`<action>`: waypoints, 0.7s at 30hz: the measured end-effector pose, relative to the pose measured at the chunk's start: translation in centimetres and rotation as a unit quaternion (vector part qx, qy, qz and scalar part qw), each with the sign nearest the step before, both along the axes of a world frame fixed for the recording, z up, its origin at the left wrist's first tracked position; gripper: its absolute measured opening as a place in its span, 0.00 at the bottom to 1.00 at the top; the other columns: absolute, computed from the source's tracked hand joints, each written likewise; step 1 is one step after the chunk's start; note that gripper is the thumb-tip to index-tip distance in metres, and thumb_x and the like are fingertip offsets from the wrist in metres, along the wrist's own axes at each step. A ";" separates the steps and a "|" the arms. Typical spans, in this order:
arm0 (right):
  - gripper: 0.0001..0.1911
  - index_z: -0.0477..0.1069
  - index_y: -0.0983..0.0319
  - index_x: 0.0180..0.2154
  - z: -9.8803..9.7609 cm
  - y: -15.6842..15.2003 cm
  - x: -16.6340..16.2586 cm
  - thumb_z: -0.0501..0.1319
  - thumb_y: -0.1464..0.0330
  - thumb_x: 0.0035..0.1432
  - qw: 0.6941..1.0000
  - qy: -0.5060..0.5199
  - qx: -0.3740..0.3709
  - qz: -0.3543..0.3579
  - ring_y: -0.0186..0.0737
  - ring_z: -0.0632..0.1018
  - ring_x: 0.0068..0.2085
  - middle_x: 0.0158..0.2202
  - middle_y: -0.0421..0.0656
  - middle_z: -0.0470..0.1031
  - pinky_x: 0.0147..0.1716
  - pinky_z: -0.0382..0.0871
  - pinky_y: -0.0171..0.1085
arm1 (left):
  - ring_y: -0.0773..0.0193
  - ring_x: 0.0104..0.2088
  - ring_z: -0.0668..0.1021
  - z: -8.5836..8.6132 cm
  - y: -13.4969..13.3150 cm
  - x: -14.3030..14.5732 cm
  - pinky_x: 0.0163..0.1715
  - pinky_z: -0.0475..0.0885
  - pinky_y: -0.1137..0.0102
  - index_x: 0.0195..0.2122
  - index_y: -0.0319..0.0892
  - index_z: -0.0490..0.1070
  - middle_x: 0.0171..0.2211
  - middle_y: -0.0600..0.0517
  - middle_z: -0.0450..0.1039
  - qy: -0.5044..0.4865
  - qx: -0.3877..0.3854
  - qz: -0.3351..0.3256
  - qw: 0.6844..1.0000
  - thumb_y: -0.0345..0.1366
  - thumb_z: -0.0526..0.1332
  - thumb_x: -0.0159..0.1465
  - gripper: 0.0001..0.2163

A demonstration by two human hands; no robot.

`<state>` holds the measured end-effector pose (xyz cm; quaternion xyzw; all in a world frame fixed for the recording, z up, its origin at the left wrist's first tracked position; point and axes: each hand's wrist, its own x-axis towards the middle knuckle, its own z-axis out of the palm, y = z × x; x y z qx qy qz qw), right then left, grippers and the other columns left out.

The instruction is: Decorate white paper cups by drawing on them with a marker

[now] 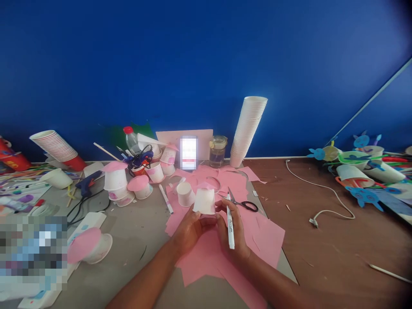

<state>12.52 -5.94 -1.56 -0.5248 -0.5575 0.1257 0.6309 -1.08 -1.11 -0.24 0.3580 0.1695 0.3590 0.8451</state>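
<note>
A white paper cup [204,201], upside down, is held over the pink paper sheets [267,236]. My left hand [187,231] grips its left side with thumb and fingers. My right hand [237,234] holds a white marker [230,229] upright against its fingers, and its fingertips are at the cup's right side. Behind my right hand lie scissors [248,206] with black handles, partly hidden by that hand. Another white cup [184,194] stands upside down just left of the held cup. A second white marker [166,199] lies farther left.
A tall leaning stack of paper cups [249,128], a glass jar [218,151] and a lit phone [189,152] stand by the blue wall. Pink-topped cups [116,178] and a glue gun [90,182] are left. A white cable [331,189] and blue paper crafts [363,197] lie right.
</note>
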 end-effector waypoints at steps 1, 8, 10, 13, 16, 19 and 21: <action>0.16 0.63 0.57 0.52 0.1 0.0 0.0 0.54 0.74 0.63 1.000 -0.010 0.008 -0.001 0.41 0.74 0.42 0.44 0.45 0.72 0.44 0.70 0.44 | 0.52 0.45 0.78 0.1 0.0 0.0 0.49 0.68 0.55 0.60 0.44 0.62 0.51 0.42 0.74 -0.007 0.006 -0.002 1.000 0.41 0.58 0.66 0.22; 0.17 0.62 0.57 0.52 -0.3 0.3 0.1 0.55 0.75 0.61 0.998 -0.045 0.041 -0.017 0.40 0.75 0.41 0.42 0.44 0.72 0.42 0.71 0.42 | 0.53 0.43 0.79 0.3 -0.2 0.2 0.49 0.68 0.53 0.61 0.46 0.61 0.50 0.43 0.73 -0.018 0.028 -0.013 0.999 0.41 0.56 0.67 0.21; 0.17 0.63 0.57 0.52 -0.6 0.4 0.1 0.55 0.75 0.62 0.998 -0.044 0.044 -0.024 0.40 0.75 0.40 0.42 0.44 0.72 0.41 0.72 0.42 | 0.53 0.44 0.78 0.3 -0.3 0.1 0.50 0.68 0.53 0.61 0.46 0.61 0.50 0.43 0.74 -0.022 0.026 -0.013 0.999 0.42 0.56 0.67 0.21; 0.17 0.64 0.57 0.51 -0.8 0.6 0.1 0.56 0.74 0.62 0.997 -0.051 0.053 -0.031 0.40 0.75 0.39 0.41 0.44 0.73 0.41 0.72 0.41 | 0.53 0.45 0.78 0.3 -0.3 0.1 0.51 0.67 0.54 0.60 0.45 0.62 0.49 0.43 0.74 -0.024 0.018 -0.018 0.999 0.43 0.56 0.68 0.21; 0.16 0.64 0.57 0.51 -0.7 0.6 0.1 0.55 0.74 0.62 0.997 -0.045 0.055 -0.027 0.40 0.75 0.39 0.41 0.44 0.73 0.41 0.72 0.41 | 0.52 0.46 0.78 0.2 -0.1 0.1 0.52 0.67 0.52 0.59 0.44 0.64 0.49 0.42 0.75 -0.017 0.015 -0.017 1.000 0.42 0.56 0.67 0.20; 0.15 0.65 0.57 0.51 -0.6 0.6 0.1 0.55 0.73 0.63 0.998 -0.027 0.047 -0.012 0.40 0.75 0.39 0.42 0.44 0.73 0.42 0.72 0.42 | 0.50 0.47 0.78 0.0 -0.1 0.1 0.53 0.66 0.50 0.58 0.43 0.66 0.50 0.41 0.75 -0.010 0.015 -0.015 1.000 0.42 0.56 0.67 0.19; 0.14 0.65 0.57 0.50 -0.8 0.6 0.1 0.55 0.73 0.63 0.999 -0.012 0.041 -0.010 0.40 0.75 0.40 0.41 0.44 0.73 0.42 0.72 0.42 | 0.49 0.47 0.78 -0.1 0.0 0.0 0.52 0.66 0.50 0.56 0.42 0.67 0.49 0.40 0.75 -0.006 0.014 -0.015 1.000 0.42 0.55 0.67 0.18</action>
